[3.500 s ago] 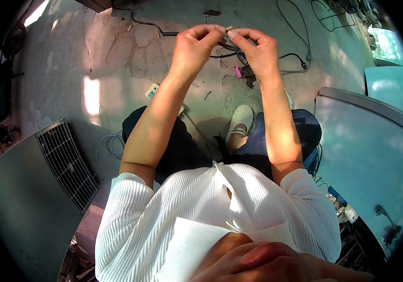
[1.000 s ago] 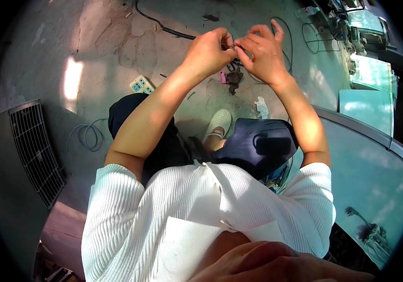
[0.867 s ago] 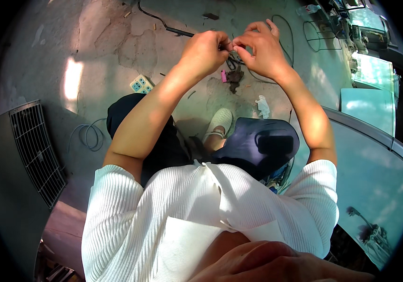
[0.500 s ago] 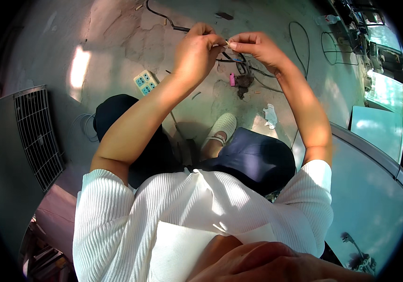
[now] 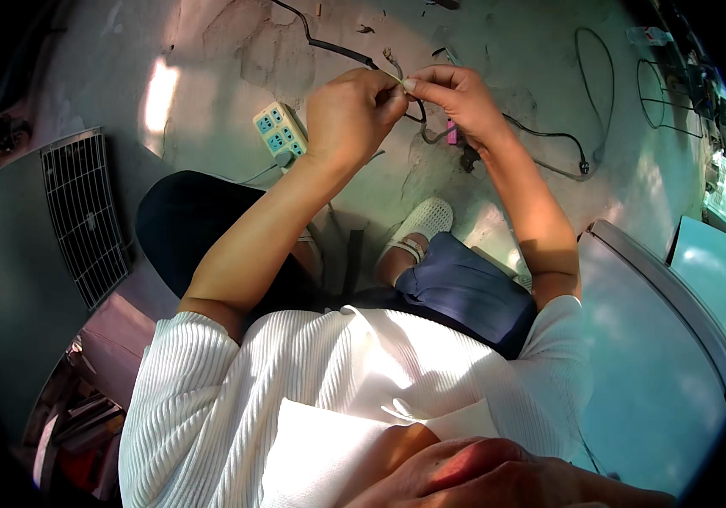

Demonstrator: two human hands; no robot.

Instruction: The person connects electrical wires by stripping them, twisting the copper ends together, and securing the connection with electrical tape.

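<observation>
My left hand (image 5: 354, 114) and my right hand (image 5: 462, 106) meet fingertip to fingertip above the floor. Pinched between them is a thin yellowish wire (image 5: 399, 81), partly covered by the fingers. A thick black cable (image 5: 337, 49) comes in from the far left and runs to my left hand. Just beyond the fingertips, a wire end (image 5: 390, 57) with a frayed, copper-coloured tip sticks up. Below the hands hangs a loop of dark cable (image 5: 425, 127). Close to my right wrist lies a small pink object (image 5: 452, 131), partly hidden.
A cream power strip (image 5: 280, 129) with a plug in it lies left of my left forearm. Farther right are a black cord (image 5: 549, 134) and a wire stand (image 5: 652, 93). A metal grille (image 5: 85, 216) stands at the left, a pale panel (image 5: 646, 339) at the right.
The view has shifted, so the floor things appear elsewhere. Both hands remain together at the wire. A frayed wire end now shows beyond the fingers, and the cables around them lie differently.
</observation>
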